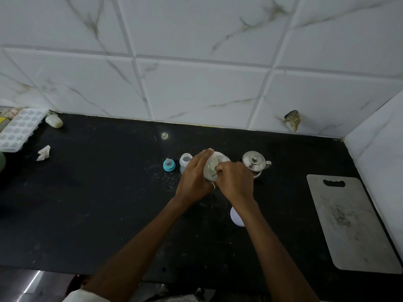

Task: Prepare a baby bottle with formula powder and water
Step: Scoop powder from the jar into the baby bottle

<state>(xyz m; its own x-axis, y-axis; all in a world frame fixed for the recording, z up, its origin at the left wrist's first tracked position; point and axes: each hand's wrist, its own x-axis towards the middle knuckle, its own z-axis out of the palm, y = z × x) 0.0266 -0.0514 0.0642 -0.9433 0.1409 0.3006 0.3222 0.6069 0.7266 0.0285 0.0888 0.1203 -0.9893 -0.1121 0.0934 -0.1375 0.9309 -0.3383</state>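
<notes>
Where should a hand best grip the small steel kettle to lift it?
From above, by the knob on the lid of the steel kettle, or around its body from the right. It stands upright, its right side is free, and the right hand blocks the near left side. No handle shows clearly.

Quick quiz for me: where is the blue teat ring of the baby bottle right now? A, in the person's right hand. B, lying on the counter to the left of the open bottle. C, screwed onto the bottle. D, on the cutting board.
B: the blue teat ring lies on the black counter just left of the open baby bottle, while both hands work at the formula jar.
</notes>
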